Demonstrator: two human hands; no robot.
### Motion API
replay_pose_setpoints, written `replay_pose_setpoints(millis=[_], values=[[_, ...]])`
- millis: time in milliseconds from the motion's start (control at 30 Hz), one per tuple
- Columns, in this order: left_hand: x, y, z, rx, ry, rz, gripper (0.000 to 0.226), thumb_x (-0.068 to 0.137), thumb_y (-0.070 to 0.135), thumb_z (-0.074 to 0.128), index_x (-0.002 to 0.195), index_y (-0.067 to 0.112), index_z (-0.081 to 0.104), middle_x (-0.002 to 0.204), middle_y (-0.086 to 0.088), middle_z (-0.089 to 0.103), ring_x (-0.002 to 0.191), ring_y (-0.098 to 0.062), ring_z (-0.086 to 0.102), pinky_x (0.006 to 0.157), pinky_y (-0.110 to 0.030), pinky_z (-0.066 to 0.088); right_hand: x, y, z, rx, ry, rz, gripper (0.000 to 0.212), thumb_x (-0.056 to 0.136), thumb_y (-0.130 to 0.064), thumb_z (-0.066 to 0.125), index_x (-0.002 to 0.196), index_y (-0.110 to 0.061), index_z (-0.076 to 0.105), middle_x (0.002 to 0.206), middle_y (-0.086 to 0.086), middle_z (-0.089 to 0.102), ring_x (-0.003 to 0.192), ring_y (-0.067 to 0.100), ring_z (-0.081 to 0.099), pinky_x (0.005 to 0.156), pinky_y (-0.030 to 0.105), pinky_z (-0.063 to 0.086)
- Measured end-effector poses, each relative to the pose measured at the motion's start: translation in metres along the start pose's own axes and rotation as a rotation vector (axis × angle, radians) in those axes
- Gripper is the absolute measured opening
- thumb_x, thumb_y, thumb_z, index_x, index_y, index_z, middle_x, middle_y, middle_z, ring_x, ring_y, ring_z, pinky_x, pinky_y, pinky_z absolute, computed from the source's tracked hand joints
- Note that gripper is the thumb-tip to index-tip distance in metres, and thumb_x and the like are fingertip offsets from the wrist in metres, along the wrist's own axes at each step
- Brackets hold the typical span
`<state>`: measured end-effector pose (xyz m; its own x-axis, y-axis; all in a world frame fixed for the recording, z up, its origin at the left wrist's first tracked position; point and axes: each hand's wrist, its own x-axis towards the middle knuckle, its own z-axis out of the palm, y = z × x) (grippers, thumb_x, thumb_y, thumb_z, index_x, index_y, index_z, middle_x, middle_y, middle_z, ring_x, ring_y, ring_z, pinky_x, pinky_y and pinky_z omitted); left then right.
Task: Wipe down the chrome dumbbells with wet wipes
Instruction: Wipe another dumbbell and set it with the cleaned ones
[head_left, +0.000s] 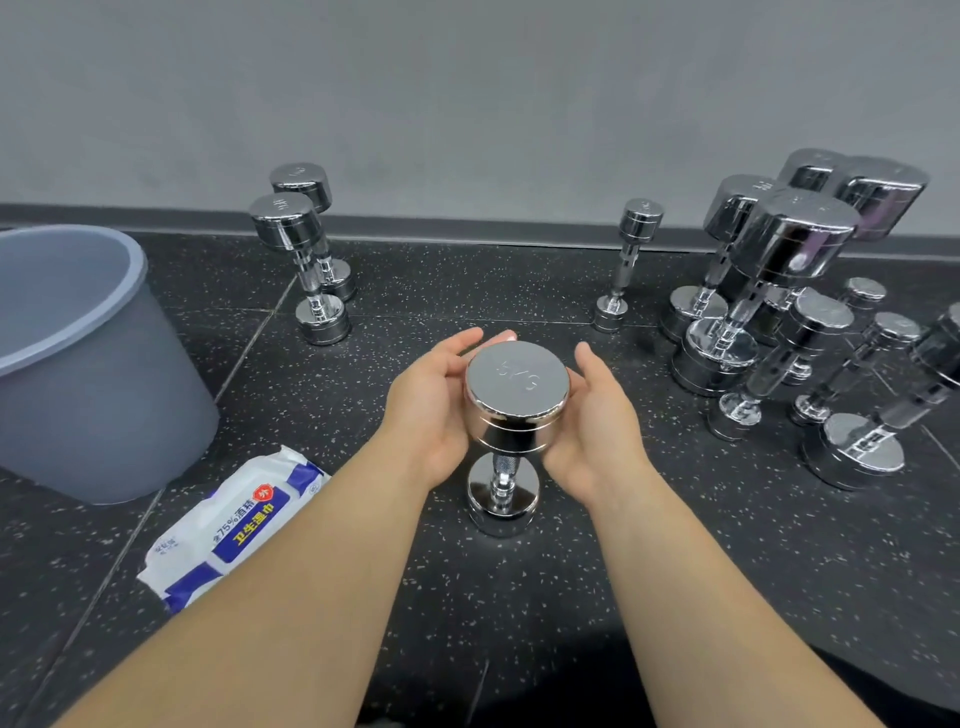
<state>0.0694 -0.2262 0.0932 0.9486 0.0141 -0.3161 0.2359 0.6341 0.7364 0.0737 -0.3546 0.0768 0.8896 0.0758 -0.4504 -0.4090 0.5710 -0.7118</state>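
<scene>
A chrome dumbbell (514, 384) stands upright on the dark speckled floor (519, 587) in the middle, its top face marked 5kg. My left hand (431, 410) cups the left side of the top head, with the fingers curling round its far edge. My right hand (592, 421) holds the right side, thumb up, and its fingers are hidden behind the head. Neither hand shows a wipe. A white and blue pack of wet wipes (234, 525) lies on the floor to the left, beside my left forearm.
A grey plastic bucket (78, 364) stands at the left. Two upright chrome dumbbells (301, 249) are at the back left, and a slim one (626, 260) at the back right. Several larger and smaller dumbbells (779, 291) crowd the right side by the grey wall.
</scene>
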Motion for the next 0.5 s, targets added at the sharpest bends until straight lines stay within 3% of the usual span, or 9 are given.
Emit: replay_pose_setpoints(millis=[100,200,233,367,500], values=[[-0.004,0.0,0.002,0.085,0.064,0.075,0.021,0.093,0.002,0.051,0.109,0.011,0.061,0.101,-0.003,0.074,0.097,-0.02,0.067,0.088,-0.035,0.053,-0.007,0.0,0.002,-0.022,-0.017,0.006,0.054,0.1,-0.044,0.047,0.125,0.001,0.062,0.12,0.019,0.068,0.116,0.034,0.063,0.105,0.05,0.045],[-0.011,-0.002,0.0,0.211,0.133,0.095,0.019,0.098,0.012,0.051,0.11,0.013,0.066,0.092,0.001,0.07,0.076,-0.015,0.06,0.058,-0.025,0.046,-0.015,0.002,0.002,-0.055,0.001,0.048,0.056,0.1,-0.047,0.045,0.123,0.0,0.063,0.119,0.018,0.069,0.115,0.032,0.064,0.104,0.046,0.047],[-0.015,-0.003,-0.001,0.233,0.146,0.095,0.019,0.098,0.015,0.051,0.11,0.013,0.067,0.085,0.002,0.07,0.074,-0.015,0.058,0.057,-0.025,0.043,-0.017,0.002,0.001,-0.061,0.016,0.053,0.055,0.1,-0.047,0.045,0.122,-0.001,0.064,0.118,0.017,0.07,0.112,0.03,0.065,0.1,0.044,0.049],[-0.03,-0.002,-0.001,0.266,0.133,0.092,0.017,0.098,0.014,0.052,0.094,0.013,0.069,0.071,0.005,0.07,0.072,-0.015,0.056,0.066,-0.026,0.046,-0.03,0.008,-0.009,-0.058,0.14,0.011,0.022,0.1,-0.019,0.049,0.096,-0.005,0.066,0.084,0.008,0.07,0.071,0.015,0.063,0.064,0.026,0.05],[-0.038,0.001,-0.001,0.263,0.162,0.081,0.018,0.097,0.012,0.052,0.089,0.014,0.067,0.065,0.006,0.07,0.071,-0.015,0.058,0.068,-0.026,0.049,-0.048,0.015,-0.017,-0.004,0.213,0.007,0.01,0.093,0.003,0.056,0.091,-0.003,0.063,0.081,0.007,0.067,0.069,0.013,0.062,0.058,0.022,0.048]])
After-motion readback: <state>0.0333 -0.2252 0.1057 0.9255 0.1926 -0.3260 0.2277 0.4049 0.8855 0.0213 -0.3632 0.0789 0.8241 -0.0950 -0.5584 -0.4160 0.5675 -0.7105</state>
